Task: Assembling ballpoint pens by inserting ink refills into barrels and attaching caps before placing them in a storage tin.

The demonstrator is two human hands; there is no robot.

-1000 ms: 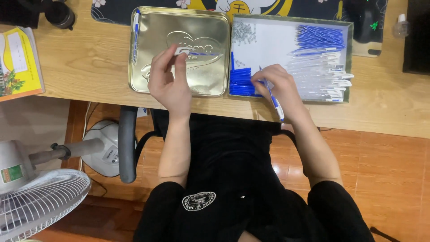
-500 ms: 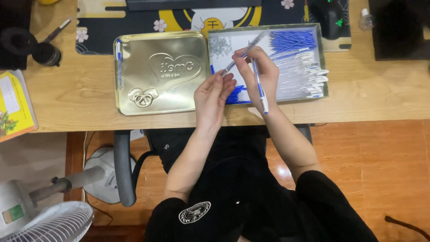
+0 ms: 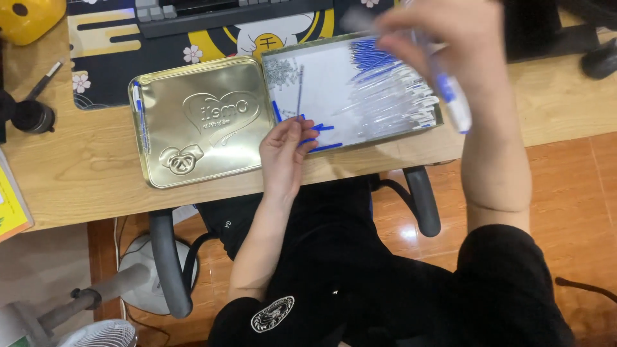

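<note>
Pen refill [image 3: 299,90], thin and clear, stands up between the fingertips of your left hand [image 3: 283,151]. Your fingers are pinched shut on its low end, and the rest of it pokes away from you over the white tray [image 3: 321,77]. I think it is very light and a bit bendy, and smooth enough to slip, so a soft pinch near one end seems best. Squeeze too hard and it may bend.

Your right hand [image 3: 450,38] is lifted up close to the camera, so it looks big and blurry. It is closed around a white and blue pen [image 3: 453,103], which hangs down from your fingers over the right end of the tray.

Just beside your left fingertips lie a few short blue pieces [image 3: 319,128] on the near edge of the tray. Further right in the tray is a big heap of clear pen tubes [image 3: 398,103], with a bunch of blue parts [image 3: 369,54] at the far side.

To the left of the tray, touching it, sits a shiny gold tin lid [image 3: 199,122] with one pen [image 3: 138,115] lying along its left edge. Both rest on the wooden desk [image 3: 83,173]. At the far side is a dark desk mat [image 3: 122,38] with flowers and a keyboard [image 3: 212,9].
</note>
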